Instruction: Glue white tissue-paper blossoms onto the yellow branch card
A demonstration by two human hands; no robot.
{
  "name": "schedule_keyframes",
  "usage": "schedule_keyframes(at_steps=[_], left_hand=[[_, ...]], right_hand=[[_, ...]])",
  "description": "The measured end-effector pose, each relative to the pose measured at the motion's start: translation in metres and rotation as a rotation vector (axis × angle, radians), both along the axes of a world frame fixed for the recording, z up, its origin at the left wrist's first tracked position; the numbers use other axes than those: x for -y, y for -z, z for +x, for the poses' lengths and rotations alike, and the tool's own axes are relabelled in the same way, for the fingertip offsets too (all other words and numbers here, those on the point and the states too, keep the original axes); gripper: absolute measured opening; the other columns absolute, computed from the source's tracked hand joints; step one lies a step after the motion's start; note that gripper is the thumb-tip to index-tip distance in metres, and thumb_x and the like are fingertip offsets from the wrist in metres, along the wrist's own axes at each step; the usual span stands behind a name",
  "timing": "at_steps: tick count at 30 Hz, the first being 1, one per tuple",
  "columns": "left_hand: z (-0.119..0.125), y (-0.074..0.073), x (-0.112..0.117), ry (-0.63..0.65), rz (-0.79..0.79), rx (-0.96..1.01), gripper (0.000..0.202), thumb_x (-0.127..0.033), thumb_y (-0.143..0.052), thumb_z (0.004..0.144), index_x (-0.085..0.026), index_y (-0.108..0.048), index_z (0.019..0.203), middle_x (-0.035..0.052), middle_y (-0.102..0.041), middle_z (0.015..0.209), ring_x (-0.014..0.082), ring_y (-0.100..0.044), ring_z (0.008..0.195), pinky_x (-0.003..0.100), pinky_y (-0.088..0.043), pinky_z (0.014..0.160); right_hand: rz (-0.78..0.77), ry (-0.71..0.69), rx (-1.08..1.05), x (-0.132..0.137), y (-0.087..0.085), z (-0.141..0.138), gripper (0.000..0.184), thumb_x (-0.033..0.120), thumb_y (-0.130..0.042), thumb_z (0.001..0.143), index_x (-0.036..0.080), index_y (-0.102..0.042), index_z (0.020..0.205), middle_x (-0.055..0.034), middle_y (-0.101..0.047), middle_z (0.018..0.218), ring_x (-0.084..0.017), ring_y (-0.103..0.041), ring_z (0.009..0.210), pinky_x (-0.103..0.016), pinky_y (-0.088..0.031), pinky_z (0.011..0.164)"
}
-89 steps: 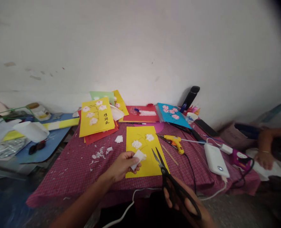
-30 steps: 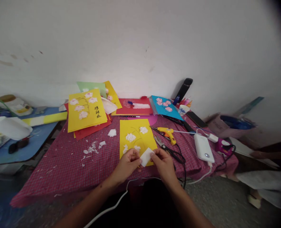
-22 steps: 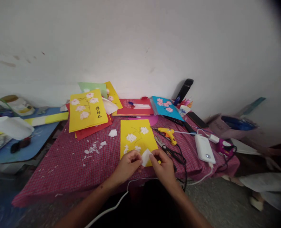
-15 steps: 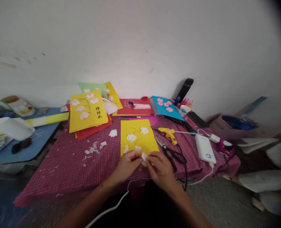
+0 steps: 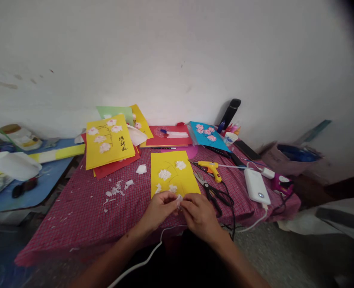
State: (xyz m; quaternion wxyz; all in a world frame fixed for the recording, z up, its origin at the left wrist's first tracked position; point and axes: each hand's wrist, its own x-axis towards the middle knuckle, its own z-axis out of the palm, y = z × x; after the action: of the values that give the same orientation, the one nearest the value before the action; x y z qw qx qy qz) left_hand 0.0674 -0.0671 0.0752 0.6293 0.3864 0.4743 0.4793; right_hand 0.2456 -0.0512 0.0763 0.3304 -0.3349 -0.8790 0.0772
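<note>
My left hand (image 5: 158, 209) and my right hand (image 5: 198, 213) meet at the near edge of the table, fingers pinched together on a small white piece of tissue paper (image 5: 179, 201) that is mostly hidden between them. Just beyond my hands lies a yellow card (image 5: 171, 176) with three white paper flowers glued on. Black-handled scissors (image 5: 210, 190) lie on the cloth right of the card, untouched.
A yellow glue gun (image 5: 210, 168), a white power bank (image 5: 255, 185), cables and a purple device (image 5: 280, 183) sit at right. Finished yellow (image 5: 108, 142), red (image 5: 169, 136) and blue (image 5: 207, 136) cards line the back. White paper scraps (image 5: 117, 189) dot the red checked cloth (image 5: 84, 216).
The scissors left my right hand and now lie on the table. Both hands have taken the white paper and folded it down until it is nearly hidden between my fingers.
</note>
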Motion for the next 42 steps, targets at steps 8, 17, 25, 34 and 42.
schedule_keyframes(at_steps=[8,17,25,34,42], left_hand=[[-0.006,0.004,-0.001,-0.047,-0.021,-0.035,0.02,-0.031,-0.074,0.074,-0.013,-0.066,0.081,0.001,-0.066,0.071,0.0114,-0.059,0.061,0.024,-0.049,0.06],[-0.013,0.003,-0.003,-0.086,-0.15,0.342,0.029,-0.025,-0.084,0.066,-0.014,-0.062,0.082,0.002,-0.068,0.073,0.0136,-0.065,0.059,0.023,-0.054,0.054],[-0.022,0.004,-0.001,-0.122,-0.232,0.564,0.029,-0.013,-0.081,0.068,-0.014,-0.062,0.089,0.0037,-0.072,0.074,0.0141,-0.068,0.056,0.019,-0.053,0.048],[-0.027,0.004,-0.003,-0.182,-0.285,0.692,0.019,-0.009,-0.073,0.075,-0.015,-0.064,0.09,0.0029,-0.071,0.075,0.0125,-0.068,0.057,0.017,-0.053,0.047],[-0.03,0.001,-0.003,-0.22,-0.261,0.759,0.014,-0.009,-0.069,0.079,-0.015,-0.065,0.09,0.0043,-0.07,0.076,0.0126,-0.067,0.06,0.017,-0.052,0.049]], right_hand=[[-0.041,0.194,0.007,0.002,0.001,0.033,0.028,0.021,-0.057,0.089,0.02,-0.063,0.117,-0.0126,-0.063,0.115,-0.025,-0.059,0.106,-0.041,-0.05,0.091],[-0.336,0.566,0.628,-0.024,-0.011,0.088,0.04,0.037,-0.056,0.087,0.016,-0.059,0.121,-0.0161,-0.067,0.099,-0.031,-0.066,0.084,-0.039,-0.047,0.068],[-0.411,0.562,0.663,-0.035,-0.017,0.083,0.041,0.038,-0.056,0.083,0.016,-0.061,0.117,-0.0142,-0.069,0.094,-0.03,-0.067,0.082,-0.034,-0.041,0.065],[-1.016,0.267,-0.652,-0.027,-0.015,0.106,0.053,0.045,-0.07,0.078,0.018,-0.063,0.122,-0.0094,-0.07,0.105,-0.023,-0.063,0.087,-0.032,-0.046,0.074],[-1.539,-0.235,-1.305,0.019,-0.001,0.061,0.05,0.038,-0.078,0.074,0.024,-0.065,0.121,-0.0094,-0.071,0.108,-0.021,-0.065,0.092,-0.029,-0.047,0.072]])
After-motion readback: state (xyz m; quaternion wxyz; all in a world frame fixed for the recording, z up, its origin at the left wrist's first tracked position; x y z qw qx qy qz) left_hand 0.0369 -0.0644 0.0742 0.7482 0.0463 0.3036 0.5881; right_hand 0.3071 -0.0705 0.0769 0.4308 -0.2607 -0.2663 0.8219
